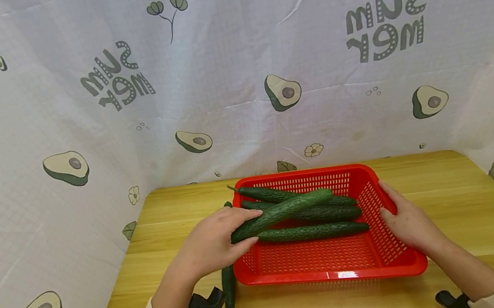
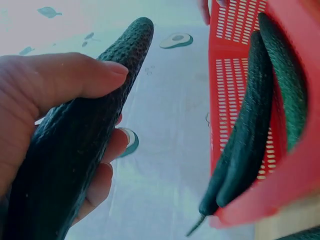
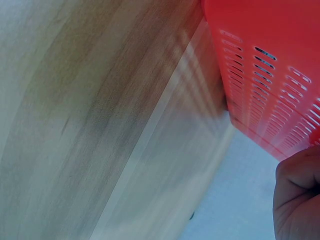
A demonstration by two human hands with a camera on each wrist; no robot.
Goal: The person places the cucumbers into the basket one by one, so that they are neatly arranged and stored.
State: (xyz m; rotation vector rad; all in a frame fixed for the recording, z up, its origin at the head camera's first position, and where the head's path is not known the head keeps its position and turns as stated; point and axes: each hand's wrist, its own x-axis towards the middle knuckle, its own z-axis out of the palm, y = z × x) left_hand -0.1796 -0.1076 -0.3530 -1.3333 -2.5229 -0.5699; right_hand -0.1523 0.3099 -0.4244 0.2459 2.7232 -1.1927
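Note:
My left hand grips one end of a long dark green cucumber, with the thumb along one side and the fingers on the other. This cucumber slants over the red plastic basket. Several more cucumbers lie in the basket's back half, among them one nearest me and one with a stem that pokes past the left rim. At the basket's right end, my right hand holds the rim. In the right wrist view, curled fingers show against the slotted wall.
Another cucumber lies on the wooden table, just left of the basket and partly hidden by the left hand. A pale cloth printed with avocados hangs behind and along the sides.

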